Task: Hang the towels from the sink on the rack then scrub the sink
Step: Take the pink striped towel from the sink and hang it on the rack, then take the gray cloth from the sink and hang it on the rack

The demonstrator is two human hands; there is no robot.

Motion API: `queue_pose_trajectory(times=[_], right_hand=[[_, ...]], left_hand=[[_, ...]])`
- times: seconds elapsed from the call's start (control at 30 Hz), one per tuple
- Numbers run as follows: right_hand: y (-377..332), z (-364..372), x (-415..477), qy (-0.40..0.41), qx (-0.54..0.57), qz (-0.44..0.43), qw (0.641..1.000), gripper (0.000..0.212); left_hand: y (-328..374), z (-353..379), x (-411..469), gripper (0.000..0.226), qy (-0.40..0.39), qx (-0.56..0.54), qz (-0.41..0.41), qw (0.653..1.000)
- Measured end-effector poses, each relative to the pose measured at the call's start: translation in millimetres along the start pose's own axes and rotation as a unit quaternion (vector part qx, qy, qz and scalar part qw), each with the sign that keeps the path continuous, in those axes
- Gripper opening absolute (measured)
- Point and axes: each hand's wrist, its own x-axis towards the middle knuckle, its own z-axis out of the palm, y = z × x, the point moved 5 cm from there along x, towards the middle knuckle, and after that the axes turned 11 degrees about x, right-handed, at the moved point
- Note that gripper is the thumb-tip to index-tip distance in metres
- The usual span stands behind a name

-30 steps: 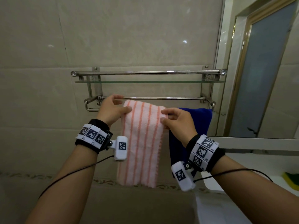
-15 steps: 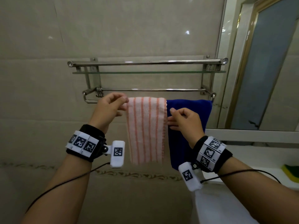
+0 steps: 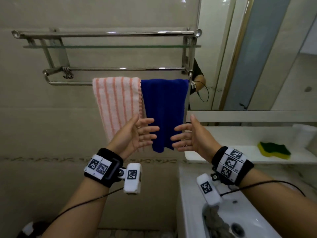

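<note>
Lying in the sink point(image 3: 188, 200), a grey towel point(image 3: 216, 224); left hand point(image 3: 135, 136) and right hand point(image 3: 193, 137) spread.

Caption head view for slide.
Left hand and right hand open; striped towel, blue towel hang on rack; grey cloth in sink.

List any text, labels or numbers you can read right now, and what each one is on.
No words, brands or numbers can be read.
Left wristband: square black-and-white code patterns, not text; the tiny marks beside them are too small to read.
Right wristband: the same, with tiny marks that are unreadable.
Striped towel, blue towel, sponge: no labels visible.
</note>
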Motion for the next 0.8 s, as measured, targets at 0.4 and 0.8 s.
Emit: queue_pose_trajectory(times=[0.4, 0.8], right_hand=[[107, -165, -83, 0.077, -0.053, 0.158, 0.983, 0.071], [210, -291, -150, 0.201, 0.003, 0.26, 0.945, 0.065]], left_hand=[[-153, 121, 5, 0.037, -0.009, 0.061, -0.18, 0.982], [-304, 204, -2, 0.026, -0.008, 0.121, -0.354, 0.927]])
